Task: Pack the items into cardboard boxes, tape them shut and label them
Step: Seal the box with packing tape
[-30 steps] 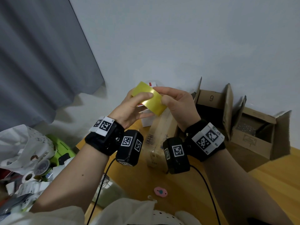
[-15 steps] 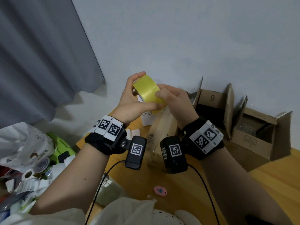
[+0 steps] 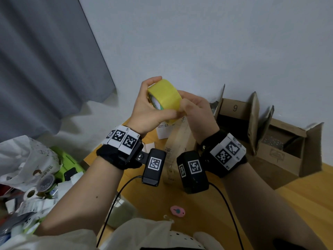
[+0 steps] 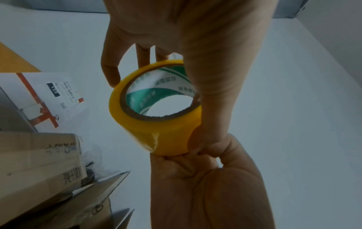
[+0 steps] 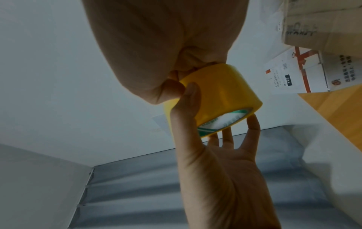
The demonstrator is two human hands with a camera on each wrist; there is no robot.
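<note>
A yellow tape roll (image 3: 164, 98) is held up in front of the wall between both hands. My left hand (image 3: 147, 112) grips it, fingers over the top rim and thumb (image 5: 188, 108) along the side. My right hand (image 3: 196, 112) pinches the roll's outer surface at its near lower edge with curled fingertips (image 4: 197, 151). The roll (image 4: 156, 131) has a green and white printed core. A loose tape edge (image 4: 154, 142) shows on its side. Below the hands lies a long closed cardboard box (image 3: 180, 141). Two open cardboard boxes stand by the wall, one marked 9 (image 3: 234, 109), the other (image 3: 281, 156) with bubble wrap inside.
A white carton with orange stripes (image 4: 49, 96) stands against the wall behind the long box. A small pink object (image 3: 177, 211) lies on the wooden floor. At the left is clutter: a white bag (image 3: 27, 159), a green item (image 3: 66, 159), a label roll (image 3: 30, 193). A grey curtain (image 3: 45, 69) hangs at the left.
The roll has been turned in the hands, so its open core now faces left. My left fingers have moved over its top, and both hands have risen slightly.
</note>
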